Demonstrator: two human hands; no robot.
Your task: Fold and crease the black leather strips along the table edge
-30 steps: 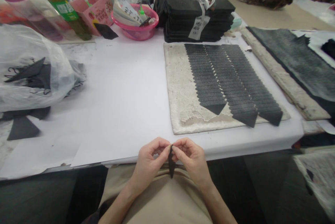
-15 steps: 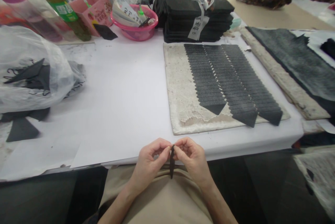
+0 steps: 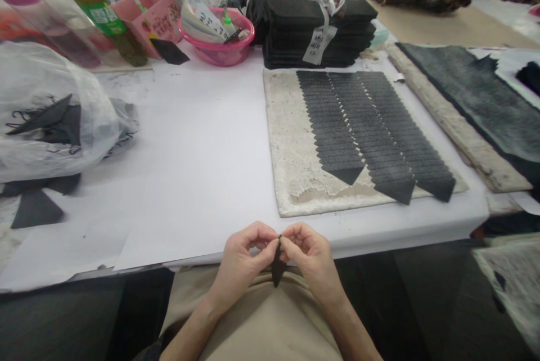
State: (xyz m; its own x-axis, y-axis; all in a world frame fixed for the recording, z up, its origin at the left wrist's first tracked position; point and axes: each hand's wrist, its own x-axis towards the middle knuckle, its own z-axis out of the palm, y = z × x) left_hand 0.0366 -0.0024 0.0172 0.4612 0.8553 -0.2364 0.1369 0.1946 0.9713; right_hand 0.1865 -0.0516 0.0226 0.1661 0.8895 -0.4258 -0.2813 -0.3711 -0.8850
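A small black leather-like piece (image 3: 277,269) hangs pointed end down between my hands, just in front of the table edge. My left hand (image 3: 244,254) pinches its top edge from the left, thumb against forefinger. From the other side my right hand (image 3: 310,254) pinches the same top edge, the fingertips of both hands nearly touching. Whatever detail lies under the fingertips is hidden. Beyond my right hand, three rows of overlapping dark pointed pieces (image 3: 350,125) lie on a worn pale board (image 3: 291,153).
White paper (image 3: 189,153) covers the table. At left lies a clear plastic bag (image 3: 97,136) with black pieces and cords. Along the back stand a green-labelled bottle (image 3: 105,21), a pink box (image 3: 145,15), a pink basin (image 3: 221,56) and a tied black stack (image 3: 287,43).
The black piece has turned between my fingers and now shows a broader face. Both hands stay almost in the same place. The brown bundle at the back right has shifted slightly left.
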